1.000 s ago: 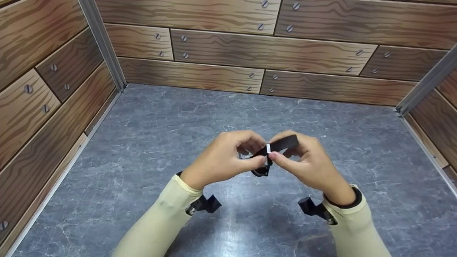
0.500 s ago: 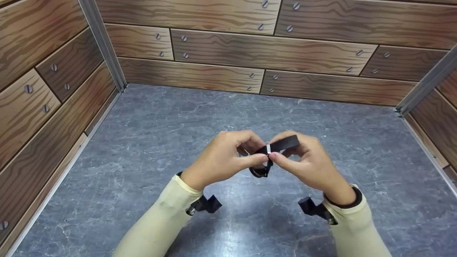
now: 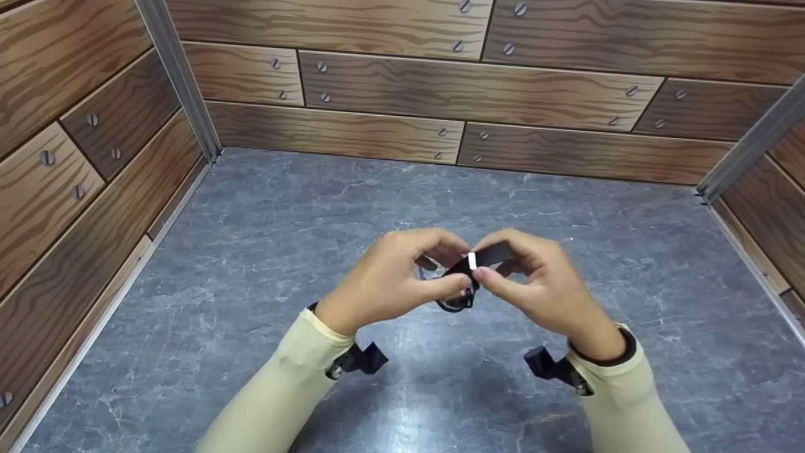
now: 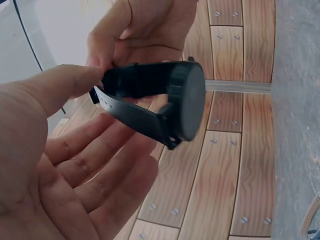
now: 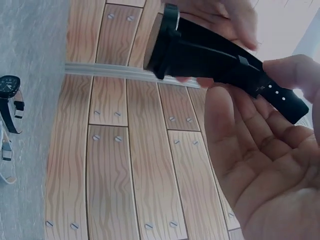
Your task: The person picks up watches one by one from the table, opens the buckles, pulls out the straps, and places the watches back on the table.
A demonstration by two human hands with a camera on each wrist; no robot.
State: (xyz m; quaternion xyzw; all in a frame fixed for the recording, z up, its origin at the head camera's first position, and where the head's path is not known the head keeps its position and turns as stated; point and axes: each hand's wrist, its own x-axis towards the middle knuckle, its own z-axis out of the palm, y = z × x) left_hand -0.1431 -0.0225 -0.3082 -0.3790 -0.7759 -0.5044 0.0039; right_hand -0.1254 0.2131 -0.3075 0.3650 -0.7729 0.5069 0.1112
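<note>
A black wristwatch [image 4: 191, 102] is held up between both hands, its strap closed into a loop. My left hand [image 3: 393, 277] pinches the strap near the buckle [image 3: 472, 260] between thumb and fingers. Right beside it, my right hand [image 3: 544, 280] pinches the strap, the thumb at the buckle. The strap's free end [image 5: 287, 104], with small holes, runs past the right thumb in the right wrist view. In the head view this end lies partly behind the right fingers. The round watch case faces away from the hands in the left wrist view, its face dark and unreadable.
On the grey marbled tabletop [image 3: 314, 207] lies a second watch [image 5: 9, 87] with a dark dial and black strap. Close to it is a light-strapped watch [image 5: 6, 152], partly cut off by the view's edge. Wood-patterned walls [image 3: 377, 82] with metal corner posts enclose the table.
The strap's free end, standing up in front of the right fingers before, now sits lower and partly behind them. Both hands have stayed almost in place.
</note>
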